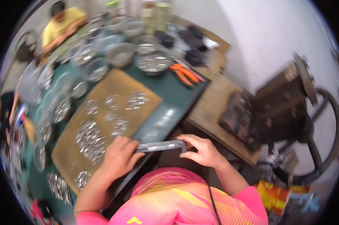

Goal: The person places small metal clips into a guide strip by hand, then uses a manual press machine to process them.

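A long grey metal bar [160, 146] spans the gap between my two hands, over the table's near edge. Along its length runs a row of small shiny pieces, and its right end has a short part bent down. My left hand [120, 155] is closed on the left end, its thumb towards the bar. At the other end, my right hand [201, 150] pinches the bent part between thumb and fingers. Left of my left hand, a large heap of small silvery metal parts [90, 140] lies on a brown board [68, 144]. Blur hides the exact kind of bar.
Clear bowls [154, 62] of metal parts line the green table's [169, 112] far and left sides. Orange-handled pliers [184, 74] lie near its far right corner. A dark iron machine [280, 105] with a curved handle stands right. A co-worker in yellow [66, 22] sits far left.
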Motion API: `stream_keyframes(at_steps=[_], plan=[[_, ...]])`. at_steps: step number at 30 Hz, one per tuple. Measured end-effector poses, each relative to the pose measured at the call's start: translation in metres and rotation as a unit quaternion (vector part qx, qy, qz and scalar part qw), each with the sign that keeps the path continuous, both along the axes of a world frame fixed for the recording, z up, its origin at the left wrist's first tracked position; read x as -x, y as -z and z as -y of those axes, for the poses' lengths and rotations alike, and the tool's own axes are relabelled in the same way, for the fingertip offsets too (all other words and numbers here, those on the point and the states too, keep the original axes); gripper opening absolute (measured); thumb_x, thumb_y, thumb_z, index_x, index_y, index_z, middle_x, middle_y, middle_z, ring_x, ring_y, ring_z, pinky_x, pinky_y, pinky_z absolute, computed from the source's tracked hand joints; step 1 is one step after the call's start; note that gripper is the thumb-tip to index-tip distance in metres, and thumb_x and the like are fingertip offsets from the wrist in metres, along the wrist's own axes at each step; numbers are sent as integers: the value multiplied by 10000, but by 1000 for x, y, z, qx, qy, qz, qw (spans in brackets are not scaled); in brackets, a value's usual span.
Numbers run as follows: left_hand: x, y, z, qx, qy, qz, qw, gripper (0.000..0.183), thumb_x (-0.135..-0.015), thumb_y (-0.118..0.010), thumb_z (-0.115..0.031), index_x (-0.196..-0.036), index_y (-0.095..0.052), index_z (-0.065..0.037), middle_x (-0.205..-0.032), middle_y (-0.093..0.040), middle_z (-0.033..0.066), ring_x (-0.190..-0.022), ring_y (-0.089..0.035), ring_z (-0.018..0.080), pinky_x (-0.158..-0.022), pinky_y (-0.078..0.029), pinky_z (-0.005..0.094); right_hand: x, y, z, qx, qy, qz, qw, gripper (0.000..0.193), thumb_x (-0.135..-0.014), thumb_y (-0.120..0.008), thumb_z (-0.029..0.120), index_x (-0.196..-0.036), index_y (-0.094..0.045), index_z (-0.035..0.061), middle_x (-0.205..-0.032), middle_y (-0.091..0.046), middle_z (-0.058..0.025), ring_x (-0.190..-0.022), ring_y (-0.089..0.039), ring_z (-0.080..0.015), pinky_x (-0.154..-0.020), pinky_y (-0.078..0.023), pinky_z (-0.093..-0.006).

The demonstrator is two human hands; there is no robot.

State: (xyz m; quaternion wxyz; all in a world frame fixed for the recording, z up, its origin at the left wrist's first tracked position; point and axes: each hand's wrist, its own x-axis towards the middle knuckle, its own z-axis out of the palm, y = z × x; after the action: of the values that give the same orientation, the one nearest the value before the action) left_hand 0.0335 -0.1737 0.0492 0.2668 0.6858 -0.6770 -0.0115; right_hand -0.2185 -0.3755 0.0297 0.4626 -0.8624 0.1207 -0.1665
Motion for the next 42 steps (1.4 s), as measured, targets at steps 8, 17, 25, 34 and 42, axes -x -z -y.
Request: stream_keyframes(at_steps=[8, 17, 25, 34, 42], plan=[[70, -24, 186, 42, 255, 25, 966, 291, -849, -786, -232, -1064, -669, -74, -946, -593, 84, -912, -592, 293, -779, -526, 399, 129, -2, -5, -1, 348, 65, 935, 594, -807, -844, 36, -1355, -616, 26, -1295, -646, -133, -1011, -677, -182, -834, -603, -305], [135, -1, 282, 85, 347, 38, 933, 335, -913, -728, -307, -1176, -693, -103, -1046, -606, 98, -985, -605, 304, -892, -515, 410, 180, 13, -6, -91, 510, 102, 849, 588, -831, -825, 8, -1367, -584, 8, -1217, -643, -99, -1006, -687, -160, -832, -606, -299], [130, 0, 262, 106, 274, -70, 953, 425, -890, -763, -191, -1280, -639, -75, -1194, -625, 158, -1065, -608, 365, -902, -523, 443, 152, -21, 20, 247, 402, -56, 880, 887, -731, -924, 325, -1463, -511, 40, -967, -699, -93, -767, -711, -220, -688, -579, -356], [159, 5, 198, -45, 335, -209, 917, 289, -883, -778, -204, -1009, -586, -30, -908, -651, 147, -898, -667, 355, -783, -539, 439, 108, -10, 16, 250, 365, -72, 894, 989, -797, -879, 273, -1576, -337, -7, -888, -718, -133, -691, -704, -240, -680, -579, -335], [157, 14, 200, 16, 327, -165, 930, 263, -873, -778, -137, -1033, -593, -42, -915, -582, 138, -870, -592, 368, -776, -504, 443, 216, 41, -36, -201, 565, 185, 779, 670, -1008, -595, 87, -1597, -277, 55, -1192, -641, -142, -916, -670, -172, -792, -579, -308]])
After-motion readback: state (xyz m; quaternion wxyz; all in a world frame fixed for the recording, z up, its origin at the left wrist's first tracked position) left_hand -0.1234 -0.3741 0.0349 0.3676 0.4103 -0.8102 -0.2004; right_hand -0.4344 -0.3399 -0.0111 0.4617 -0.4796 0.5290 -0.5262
